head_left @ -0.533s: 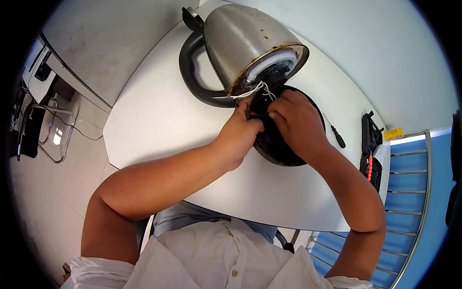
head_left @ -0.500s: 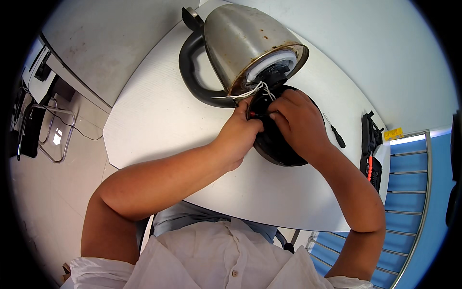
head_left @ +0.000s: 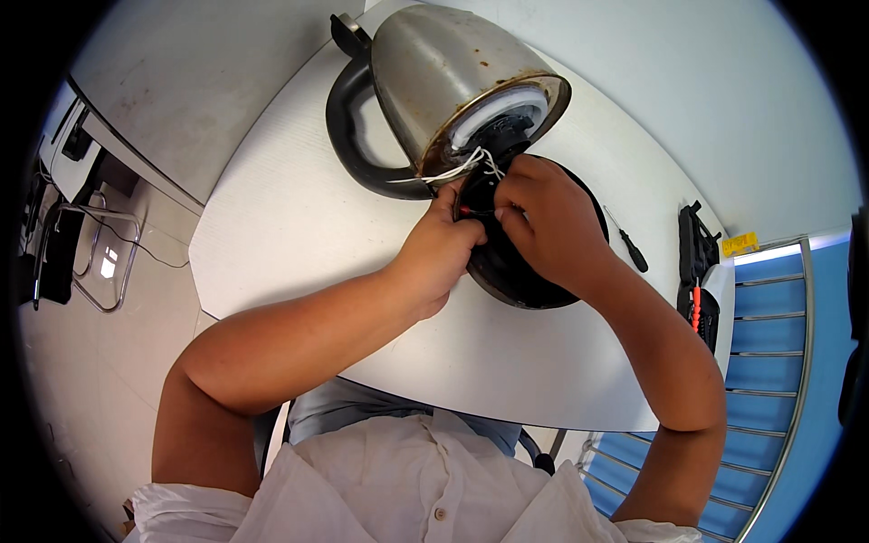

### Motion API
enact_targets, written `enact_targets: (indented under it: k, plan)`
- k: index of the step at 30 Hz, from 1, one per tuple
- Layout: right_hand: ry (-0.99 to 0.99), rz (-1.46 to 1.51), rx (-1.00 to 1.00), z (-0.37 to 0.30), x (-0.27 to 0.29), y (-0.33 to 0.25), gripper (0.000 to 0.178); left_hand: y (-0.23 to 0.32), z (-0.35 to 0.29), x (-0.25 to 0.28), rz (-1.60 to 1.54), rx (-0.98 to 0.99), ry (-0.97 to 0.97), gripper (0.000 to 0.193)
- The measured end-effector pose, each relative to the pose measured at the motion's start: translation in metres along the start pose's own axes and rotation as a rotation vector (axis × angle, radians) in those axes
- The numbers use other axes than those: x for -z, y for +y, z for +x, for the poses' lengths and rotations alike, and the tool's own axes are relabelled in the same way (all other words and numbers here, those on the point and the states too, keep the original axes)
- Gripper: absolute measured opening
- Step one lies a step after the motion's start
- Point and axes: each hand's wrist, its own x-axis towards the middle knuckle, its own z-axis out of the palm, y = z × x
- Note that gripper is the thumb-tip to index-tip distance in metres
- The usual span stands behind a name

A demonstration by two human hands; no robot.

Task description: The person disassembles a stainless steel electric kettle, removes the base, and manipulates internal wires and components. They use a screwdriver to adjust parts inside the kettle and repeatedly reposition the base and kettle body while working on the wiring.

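A stainless steel electric kettle (head_left: 434, 81) with a black handle (head_left: 348, 136) lies on its side on the white table (head_left: 299, 226), its open underside facing me. White wires (head_left: 457, 167) trail from that underside. A round black base cover (head_left: 516, 271) rests just below it. My left hand (head_left: 439, 249) and my right hand (head_left: 548, 222) meet at the cover's upper edge, fingers pinched on the wires and a small red part (head_left: 466, 210). The fingertips hide the exact grip.
A small black screwdriver (head_left: 627, 242) lies on the table right of the cover. A black tool case with red-tipped bits (head_left: 697, 281) sits at the table's right edge. Blue railings (head_left: 769, 362) stand at the right, a wire stand (head_left: 100, 262) on the floor at the left.
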Motion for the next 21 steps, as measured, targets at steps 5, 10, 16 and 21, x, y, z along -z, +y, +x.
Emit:
enact_targets:
  k: [5,10,16,21]
  plan:
    - [-0.023,0.127,-0.081,0.0015,-0.0016,0.0015,0.003,-0.0011,0.0007,0.0017,0.003,0.009,-0.001,0.065]
    - [0.003,-0.052,0.000,0.0000,-0.0035,-0.0022,0.002,-0.0021,0.0019,0.0027,0.011,0.012,-0.006,0.066]
    - [0.035,-0.170,0.066,-0.0007,-0.0065,-0.0029,0.002,-0.0017,0.0009,0.0002,-0.010,-0.004,0.002,0.067]
    - [0.043,-0.160,0.081,-0.0021,-0.0068,-0.0022,0.004,-0.0015,-0.0003,-0.0028,-0.039,-0.026,0.004,0.066]
